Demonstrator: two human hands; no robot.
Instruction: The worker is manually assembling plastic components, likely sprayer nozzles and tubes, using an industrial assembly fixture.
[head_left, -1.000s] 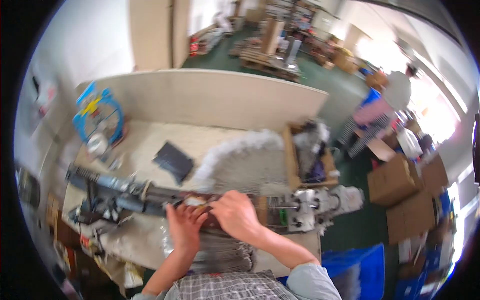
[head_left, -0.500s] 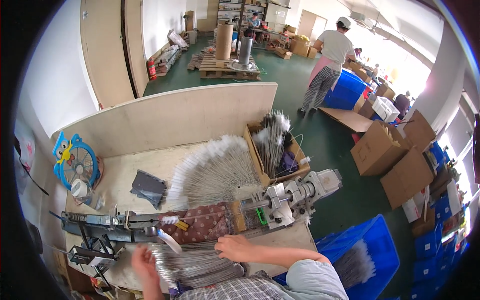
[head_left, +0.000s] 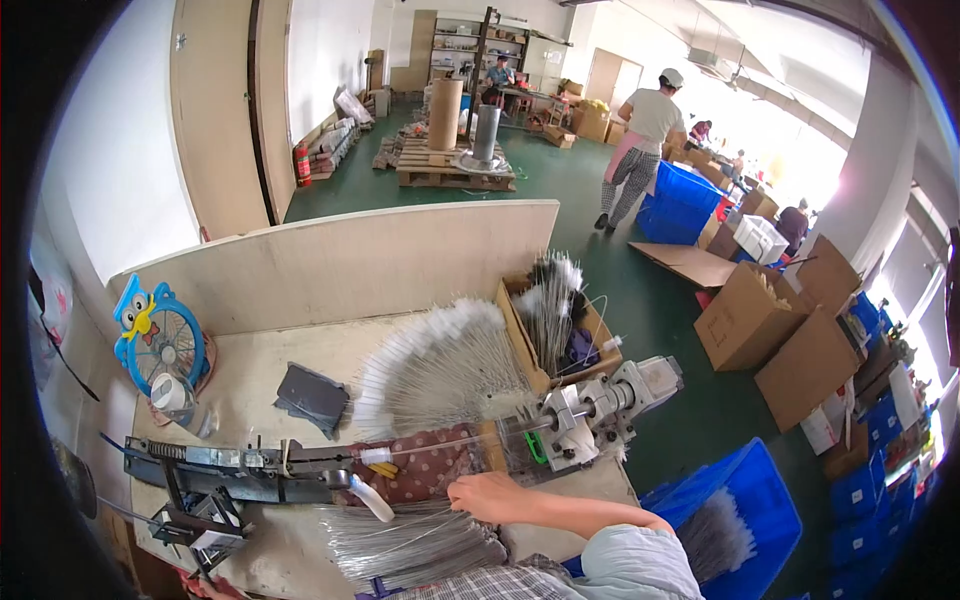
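My right hand [head_left: 486, 497] is closed over the near side of the bench, with a thin metal wire [head_left: 410, 533] seeming to run from its fingertips. Below it lies a thick bundle of silvery wires [head_left: 400, 550]. My left hand [head_left: 207, 588] barely shows at the lower left edge, beneath a black metal bracket [head_left: 205, 525]; its fingers are hidden. Between the hands, a white-handled lever [head_left: 371, 498] sticks out from a long metal rail [head_left: 220, 460]. A small white-bristled brush [head_left: 376, 456] sits in line with a rod leading to the metal spindle unit [head_left: 585, 415].
Finished white brushes [head_left: 435, 365] lie fanned out behind the rail. A carton of brushes [head_left: 510, 345] stands beside them, and a blue bin [head_left: 770, 510] is at the right. A blue fan [head_left: 160, 335] and dark pads [head_left: 312, 398] rest on the left. Someone [head_left: 645, 140] stands farther back.
My left hand has dropped from beside the wire bundle to the lower left edge. My right hand stays over the bundle's right end. The whole view has shifted slightly.
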